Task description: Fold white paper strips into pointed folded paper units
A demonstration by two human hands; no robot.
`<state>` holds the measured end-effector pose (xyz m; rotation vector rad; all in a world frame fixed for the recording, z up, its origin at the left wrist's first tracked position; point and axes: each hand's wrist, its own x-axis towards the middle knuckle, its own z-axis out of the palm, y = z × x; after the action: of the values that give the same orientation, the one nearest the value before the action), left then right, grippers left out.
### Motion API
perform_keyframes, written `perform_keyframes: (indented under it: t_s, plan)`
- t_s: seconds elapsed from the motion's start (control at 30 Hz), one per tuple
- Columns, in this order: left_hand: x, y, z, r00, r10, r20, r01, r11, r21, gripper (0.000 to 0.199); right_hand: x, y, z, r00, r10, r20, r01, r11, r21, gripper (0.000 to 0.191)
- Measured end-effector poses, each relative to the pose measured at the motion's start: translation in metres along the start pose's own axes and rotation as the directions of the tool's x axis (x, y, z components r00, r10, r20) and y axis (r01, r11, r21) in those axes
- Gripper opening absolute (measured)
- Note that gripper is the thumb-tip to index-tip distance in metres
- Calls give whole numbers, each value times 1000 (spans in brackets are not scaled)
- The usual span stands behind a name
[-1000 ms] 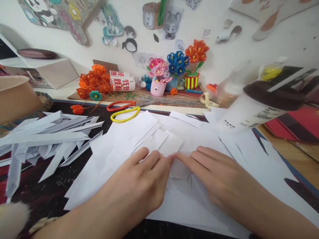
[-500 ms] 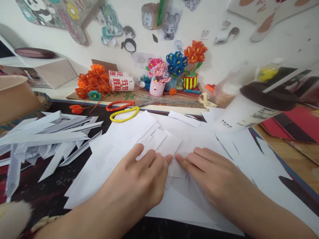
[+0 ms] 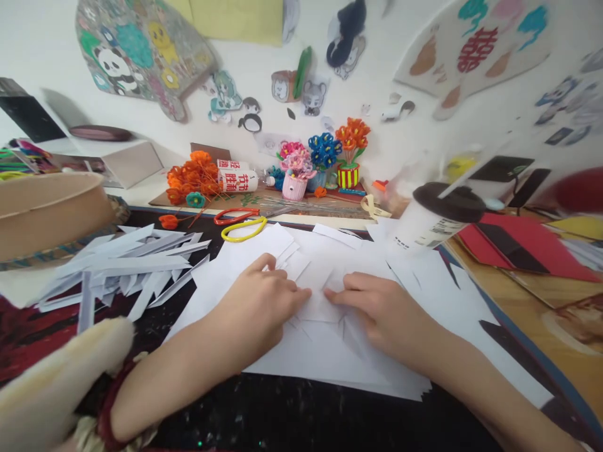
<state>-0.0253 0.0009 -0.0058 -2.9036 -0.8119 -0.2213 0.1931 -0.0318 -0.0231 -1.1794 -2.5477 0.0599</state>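
Observation:
A small piece of white paper (image 3: pixel 321 309) lies between my hands on top of larger white sheets (image 3: pixel 330 361). My left hand (image 3: pixel 264 295) is closed at its left side, fingers curled, one fingertip pressing on the paper. From the right, my right hand (image 3: pixel 372 302) is also closed on it, a fingertip against its upper part. The thumbs are mostly hidden. Just beyond the fingers lie loose small paper pieces (image 3: pixel 296 265), overlapping one another. To the left is a pile of folded white paper strips (image 3: pixel 136 260).
Scissors (image 3: pixel 244 230) with red and yellow handles lie behind the sheets. A lidded cup (image 3: pixel 424 220) with a straw stands at right. Handmade flowers (image 3: pixel 325 150) and a bottle (image 3: pixel 238 179) line the back. A round tan container (image 3: pixel 51 201) is at left.
The view has tilted up and drawn back, showing more wall and table. My fingertips have drawn slightly apart on the paper, with both hands still at it.

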Motion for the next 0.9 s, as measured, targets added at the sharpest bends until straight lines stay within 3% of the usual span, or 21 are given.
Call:
perform_keyframes:
  t_s: [0.17, 0.27, 0.37, 0.47, 0.6, 0.77, 0.9]
  plan:
    - [3, -4, -11, 994, -16, 107, 25, 996, -86, 55, 9, -8, -7, 989, 51, 139, -27, 986, -166, 32]
    - [7, 1, -11, 992, -3, 124, 10, 998, -57, 62, 9, -8, -9, 973, 102, 208, -85, 992, -90, 42]
    - [9, 2, -10, 989, -35, 143, 48, 995, -90, 54, 4, -5, -9, 975, 153, 163, -159, 987, 22, 50]
    - [8, -4, -8, 987, -98, 127, 122, 973, -194, 56, 0, -1, -9, 974, 205, 100, -221, 959, 180, 37]
    - [11, -9, -6, 975, -206, 85, 223, 919, -326, 33, 0, 1, -12, 950, 300, 89, -311, 870, 383, 28]
    - [20, -7, -2, 968, -224, 116, 252, 875, -414, 14, 2, 1, -13, 936, 346, 69, -343, 847, 406, 23]
    - [27, -16, 0, 954, -256, 157, 299, 764, -571, 4, 2, 6, -6, 897, 442, -17, -390, 808, 441, 29]
